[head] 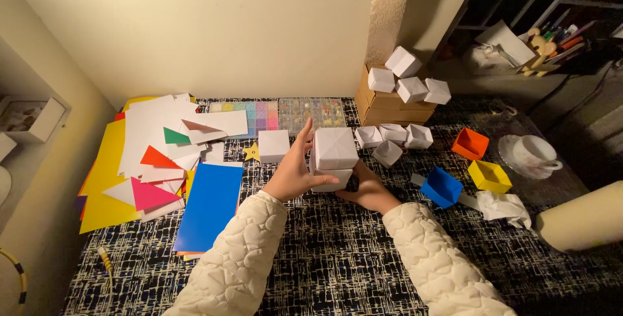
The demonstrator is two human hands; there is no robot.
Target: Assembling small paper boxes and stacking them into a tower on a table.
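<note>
Both my hands hold a stack of two white folded paper cubes (333, 155) over the black-and-white patterned tablecloth (324, 264). My left hand (295, 173) grips the stack's left side, thumb across the lower cube's front. My right hand (370, 189) cups the lower cube from the right and underneath. The upper cube sits straight on top. Another white paper cube (273, 145) stands just left of my left hand, beside a small yellow paper star (252, 152).
Sheets of coloured and white paper (159, 160) and a blue sheet (211, 204) lie at the left. Several white cubes (392, 137) sit behind the stack, more on a cardboard box (389, 107). Orange (470, 143), yellow (489, 175) and blue (442, 187) open paper boxes, a cup on a saucer (533, 154) and bead trays (285, 113) are nearby.
</note>
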